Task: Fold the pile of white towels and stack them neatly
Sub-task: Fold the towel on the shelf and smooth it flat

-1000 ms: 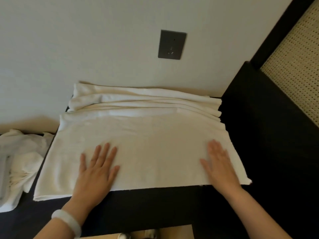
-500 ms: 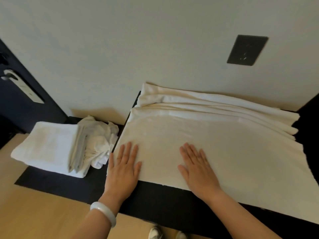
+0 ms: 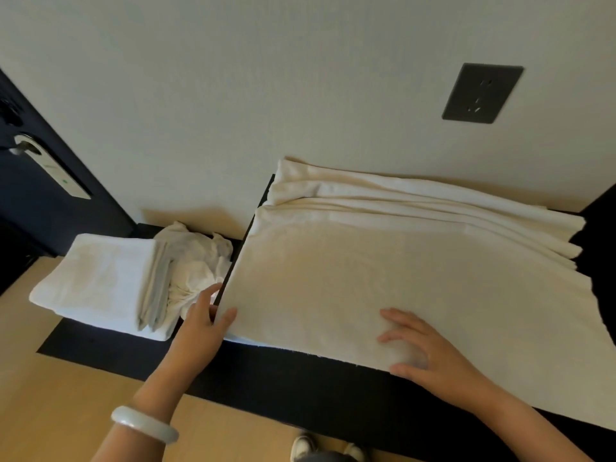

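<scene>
A cream spread towel (image 3: 366, 278) is lying across the black table (image 3: 300, 371), its far part bunching in folds along the table's back edge against the wall and its near hem running just inside the front edge. The left hand (image 3: 200, 325) is holding the towel's near-left corner at the table's left edge, its grip pinching the cloth with the thumb on top. The right hand (image 3: 430, 355) is resting flat on the towel near the front edge, its grip slack, fingers spread and holding nothing. Left of the table, folded towels (image 3: 100, 281) are sitting stacked on a lower black ledge (image 3: 100, 345), with a crumpled towel (image 3: 196, 261) lying between them and the table's left edge.
</scene>
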